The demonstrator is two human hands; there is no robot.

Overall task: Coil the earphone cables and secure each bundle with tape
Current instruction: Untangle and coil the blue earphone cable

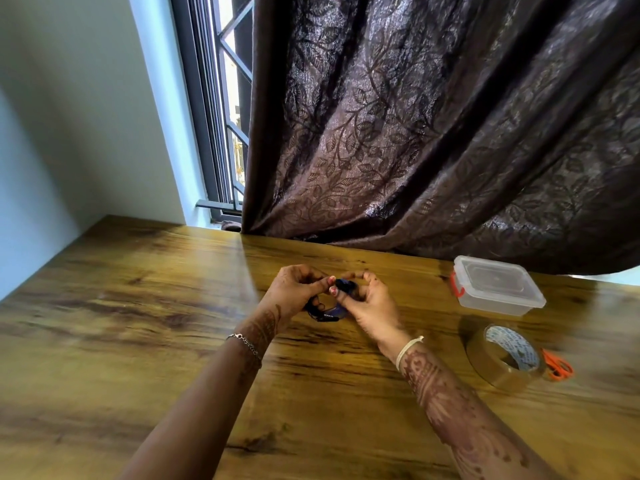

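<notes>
- We see the left hand (298, 289) and the right hand (372, 306) meeting over the middle of the worktop (138, 306), a little towards its far edge.
- Both hands have their fingers curled in. Between them they pinch a small dark bundle of earphone cable (329, 317), the left from the left side and the right from the right.
- The bundle sits just above the wood. A few loops and what looks like a plug hang out below the left hand's fingers.
- We judge the step in hand to be the close of coiling: the loops are gathered and held tight. We cannot tell whether any tape is already on the bundle, as the fingers hide most of it.
- The tape roll (502, 355) lies flat on the right of the worktop, well apart from the hands. Orange scissors (557, 367) lie just to its right.
- A lidded clear plastic box (495, 285) stands further back on the right, near the curtain (415, 133).
- Next, we think one hand must hold the coil alone so the loops do not spring open. The other can then reach right for the tape.
</notes>
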